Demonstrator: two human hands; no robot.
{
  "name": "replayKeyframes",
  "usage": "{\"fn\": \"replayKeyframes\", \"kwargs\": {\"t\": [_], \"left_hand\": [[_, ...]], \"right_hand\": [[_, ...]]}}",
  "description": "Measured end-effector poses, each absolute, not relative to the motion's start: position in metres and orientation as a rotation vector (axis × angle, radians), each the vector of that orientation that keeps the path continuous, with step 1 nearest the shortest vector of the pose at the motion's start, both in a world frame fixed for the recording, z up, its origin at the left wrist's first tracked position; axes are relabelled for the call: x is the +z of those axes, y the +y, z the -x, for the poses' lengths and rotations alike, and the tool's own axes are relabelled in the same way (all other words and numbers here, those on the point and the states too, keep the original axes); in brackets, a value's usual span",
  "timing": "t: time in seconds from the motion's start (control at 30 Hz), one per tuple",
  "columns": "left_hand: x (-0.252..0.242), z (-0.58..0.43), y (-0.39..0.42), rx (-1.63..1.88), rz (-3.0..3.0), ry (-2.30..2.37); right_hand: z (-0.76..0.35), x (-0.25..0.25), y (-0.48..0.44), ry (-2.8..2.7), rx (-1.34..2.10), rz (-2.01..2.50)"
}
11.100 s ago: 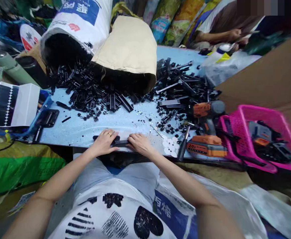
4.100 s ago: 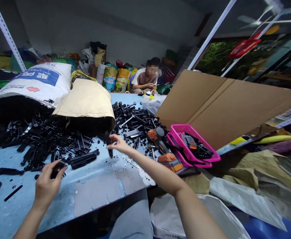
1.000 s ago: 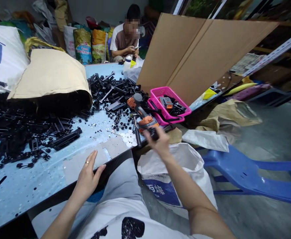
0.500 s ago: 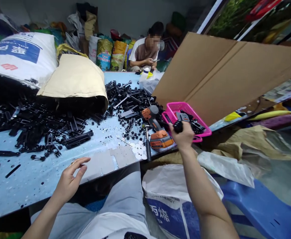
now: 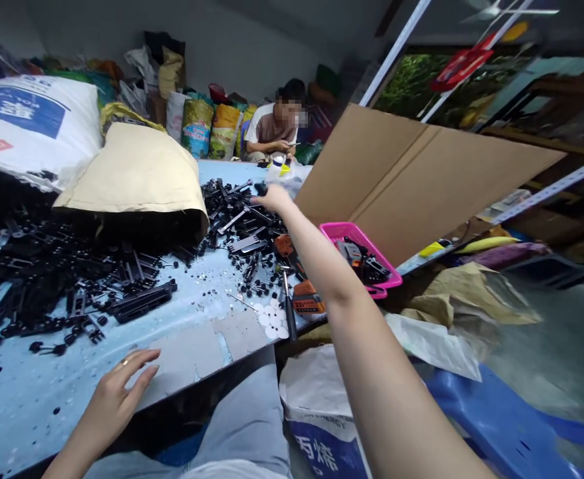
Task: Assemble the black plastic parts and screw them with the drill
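My right hand (image 5: 276,198) reaches far across the blue table, over the back of a heap of black plastic parts (image 5: 245,233). Its fingers are closed on a small black plastic part (image 5: 261,189), whose shape I cannot make out. My left hand (image 5: 117,392) hovers near the table's front edge beside grey cardboard pieces (image 5: 182,359), its fingers loosely apart and holding nothing. Under my right forearm lies an orange and black cordless power tool (image 5: 308,298), partly covered by the arm. Next to it are a hammer (image 5: 289,313) and several white discs (image 5: 273,318).
A pink basket (image 5: 396,276) with black parts stands at the right, before an upright cardboard sheet (image 5: 412,179). An open paper sack (image 5: 137,166) and a white sack (image 5: 72,106) lie at the left. A person (image 5: 265,130) sits beyond the table. A blue chair (image 5: 496,419) is at lower right.
My right hand has gone from above the pink basket leftward and away from me to the far side of the heap. My left hand stays open near the table edge. The view has shifted slightly.
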State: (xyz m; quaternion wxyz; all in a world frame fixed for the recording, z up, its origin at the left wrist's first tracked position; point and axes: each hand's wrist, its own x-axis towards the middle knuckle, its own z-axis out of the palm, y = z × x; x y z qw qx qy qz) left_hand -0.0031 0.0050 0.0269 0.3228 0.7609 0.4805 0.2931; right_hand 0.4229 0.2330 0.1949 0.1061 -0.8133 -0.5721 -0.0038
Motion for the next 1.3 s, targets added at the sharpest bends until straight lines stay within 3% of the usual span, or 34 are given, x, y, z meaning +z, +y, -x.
{"fn": "replayKeyframes", "kwargs": {"t": [0.27,0.43,0.57,0.67,0.8,0.9,0.97,1.03,1.13,1.3], "left_hand": [[0.027,0.026,0.05,0.727,-2.013,1.414],[0.025,0.066,0.118,0.729,-1.96,1.998],[0.023,0.079,0.179,0.61,-1.735,2.464],[0.023,0.074,0.212,0.608,-1.607,2.549],[0.025,0.072,0.223,0.68,-1.58,2.561],[0.031,0.076,0.203,1.107,-1.662,2.445],[0.035,0.072,0.178,1.464,-1.703,2.167],[0.038,0.057,0.145,1.603,-1.714,1.814],[0.036,0.024,0.095,1.412,-1.687,1.467],[0.03,-0.014,0.042,1.028,-1.782,1.417]], "right_hand": [[-0.255,0.039,0.102,-2.591,0.678,1.628],[-0.21,0.012,0.048,-2.776,0.59,1.238],[-0.202,0.002,0.035,-2.694,0.493,1.3],[-0.203,-0.007,0.029,-2.602,0.454,1.363],[-0.214,-0.015,0.024,-2.471,0.476,1.371],[-0.224,-0.016,0.028,-2.169,0.682,1.361],[-0.226,-0.014,0.034,-1.831,0.924,1.378],[-0.222,-0.01,0.04,-1.481,1.22,1.361],[-0.207,-0.003,0.047,-1.098,1.545,1.245],[-0.186,0.011,0.045,-0.946,1.72,1.075]]}}
